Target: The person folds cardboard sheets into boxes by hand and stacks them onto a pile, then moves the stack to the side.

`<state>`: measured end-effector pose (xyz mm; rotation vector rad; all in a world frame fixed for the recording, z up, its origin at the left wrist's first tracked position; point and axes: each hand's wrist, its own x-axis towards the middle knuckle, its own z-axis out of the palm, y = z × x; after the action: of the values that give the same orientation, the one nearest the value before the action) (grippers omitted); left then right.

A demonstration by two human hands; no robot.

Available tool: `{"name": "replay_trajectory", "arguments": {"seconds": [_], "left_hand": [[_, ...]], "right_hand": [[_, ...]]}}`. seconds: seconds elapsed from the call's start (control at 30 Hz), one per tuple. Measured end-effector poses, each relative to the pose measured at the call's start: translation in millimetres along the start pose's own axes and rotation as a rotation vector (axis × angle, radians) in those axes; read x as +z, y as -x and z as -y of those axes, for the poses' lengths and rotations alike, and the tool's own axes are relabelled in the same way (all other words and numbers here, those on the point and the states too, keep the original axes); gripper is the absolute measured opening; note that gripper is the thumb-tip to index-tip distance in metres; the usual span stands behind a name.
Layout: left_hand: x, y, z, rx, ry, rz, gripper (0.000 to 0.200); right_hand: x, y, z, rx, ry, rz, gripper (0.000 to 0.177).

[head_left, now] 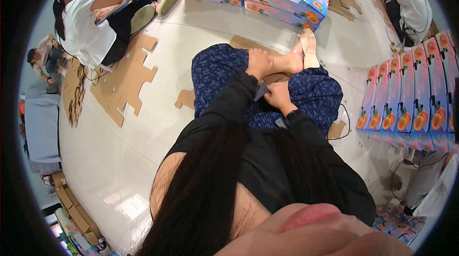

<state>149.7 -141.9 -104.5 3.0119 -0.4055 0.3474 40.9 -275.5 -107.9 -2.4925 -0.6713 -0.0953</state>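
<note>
My left hand (258, 62) rests on my bent leg, its fingers lying over the skirt and shin, holding nothing that shows. A dark band is on that wrist, and a small dark grey device (260, 92) sits beside it. My right hand (279, 95) is in my lap, lower and further right, with its fingers bent against this device. A black band circles the right wrist too. The dark blue patterned skirt (217, 72) covers my crossed legs. One foot in a beige sandal (310, 48) points up and to the right.
Stacked peach-print boxes stand ahead (282, 9) and in a row at the right (411, 93). Cut cardboard sheets (126, 81) lie on the tiled floor at the left. People in white shirts sit at the upper left (86, 28) and upper right (415, 12). A black cable (349, 119) loops nearby.
</note>
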Motion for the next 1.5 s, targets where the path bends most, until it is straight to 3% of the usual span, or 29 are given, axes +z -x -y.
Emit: {"name": "replay_trajectory", "arguments": {"seconds": [0.37, 0.47, 0.6, 0.7, 0.73, 0.87, 0.97, 1.1, 1.17, 1.27, 1.37, 1.5], "left_hand": [[0, 3, 1, 0.008, 0.006, 0.012, 0.044], [1, 6, 3, 0.012, 0.003, 0.041, 0.046], [-13, 11, -4, -0.003, -0.045, 0.060, 0.044], [-61, 20, -12, 0.084, -0.027, 0.342, 0.040], [-59, 26, -11, 0.120, -0.017, 0.279, 0.037], [-53, 27, -11, 0.090, 0.027, 0.313, 0.042], [-53, 30, -9, 0.120, 0.072, 0.317, 0.047], [-38, 28, -7, 0.072, 0.081, 0.273, 0.050], [-40, 31, -12, 0.058, 0.069, 0.192, 0.051], [-42, 22, -11, 0.063, 0.118, 0.391, 0.052], [-28, 23, -13, 0.067, 0.072, 0.328, 0.050], [-33, 20, -15, 0.080, 0.040, 0.412, 0.049]], "right_hand": [[-15, 3, 11, -0.044, 0.094, 0.158, 0.029], [-24, 14, 20, 0.022, -0.042, 0.166, 0.026], [-35, 21, 35, 0.032, -0.013, 0.380, 0.026], [-30, 25, 44, 0.106, 0.032, 0.544, 0.034], [-47, 21, 67, 0.221, -0.007, 0.647, 0.036], [-27, 22, 56, 0.301, -0.172, 0.693, 0.040], [-19, 26, 46, 0.227, -0.329, 0.654, 0.039], [-7, 24, 30, 0.318, -0.172, 0.805, 0.035], [8, 28, 12, 0.308, -0.280, 0.778, 0.033], [29, 34, -12, 0.309, -0.423, 0.829, 0.031], [21, 24, -6, 0.323, -0.427, 0.958, 0.033], [20, 16, -2, 0.350, -0.376, 1.085, 0.036]]}}
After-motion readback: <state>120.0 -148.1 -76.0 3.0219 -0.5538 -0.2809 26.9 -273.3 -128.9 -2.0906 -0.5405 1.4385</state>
